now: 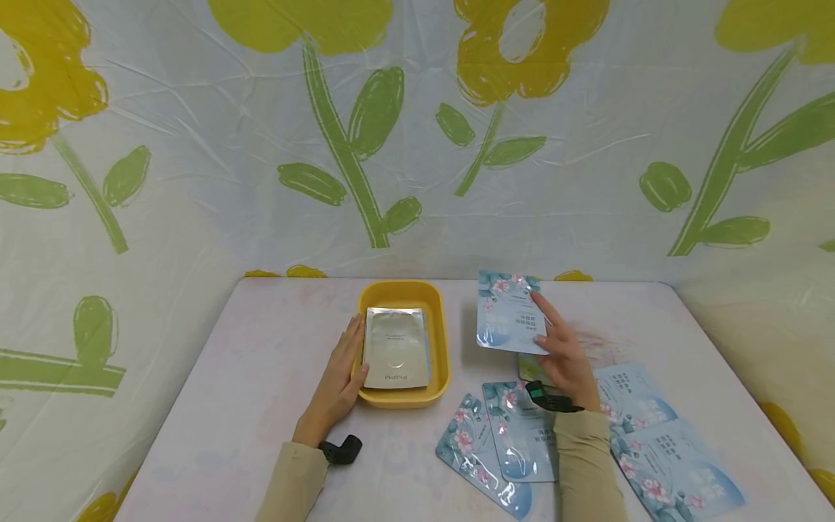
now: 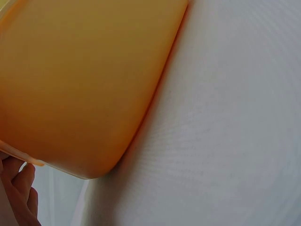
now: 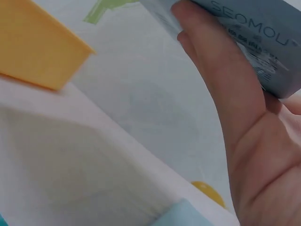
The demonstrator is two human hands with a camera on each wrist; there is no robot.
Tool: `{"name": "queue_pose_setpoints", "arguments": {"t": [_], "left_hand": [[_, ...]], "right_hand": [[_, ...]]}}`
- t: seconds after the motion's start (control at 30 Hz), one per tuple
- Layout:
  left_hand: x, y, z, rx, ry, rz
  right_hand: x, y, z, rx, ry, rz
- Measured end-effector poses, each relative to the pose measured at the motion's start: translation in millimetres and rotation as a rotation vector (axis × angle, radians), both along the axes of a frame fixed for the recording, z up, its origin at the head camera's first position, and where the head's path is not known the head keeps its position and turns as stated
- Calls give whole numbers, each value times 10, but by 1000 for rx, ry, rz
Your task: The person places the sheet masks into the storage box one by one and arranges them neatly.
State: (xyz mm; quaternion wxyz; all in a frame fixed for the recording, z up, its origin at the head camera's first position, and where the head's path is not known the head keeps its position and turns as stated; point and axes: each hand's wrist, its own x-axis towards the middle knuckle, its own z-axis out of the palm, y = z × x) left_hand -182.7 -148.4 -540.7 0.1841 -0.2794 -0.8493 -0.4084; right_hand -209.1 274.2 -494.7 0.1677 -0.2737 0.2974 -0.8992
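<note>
Resting flat against the left outer wall of the yellow tub, the left hand keeps its fingers straight and grips nothing. Inside the tub lies one silver sachet, filling most of its floor. Just right of the tub, the right hand pinches a blue floral sachet lifted above the table. More blue sachets lie spread on the table, right of the tub and nearer the person.

Blue floral sachet held upright above table, printed back facing camera. Yellow tray sits left of it, silver sachet lying flat inside, probably face-up.
</note>
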Motion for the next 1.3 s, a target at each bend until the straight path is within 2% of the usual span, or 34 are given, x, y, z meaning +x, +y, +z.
{"name": "queue_pose_setpoints", "arguments": {"t": [0.3, 0.53, 0.8, 1.13, 1.3], "left_hand": [[9, 10, 20, 12, -11, 1], [-2, 15, -10, 20, 4, -12], [1, 1, -14, 12, -20, -11], [8, 3, 4, 3, -34, -5], [15, 9, 11, 10, -31, -9]], "right_hand": [[-75, -337, 90, 254, 68, -68], [-129, -635, 108, 300, 108, -33], [-137, -953, 160, 392, 99, -51], [-100, -1268, 240, 627, 101, -97], [-46, -1394, 301, 747, 70, -99]]}}
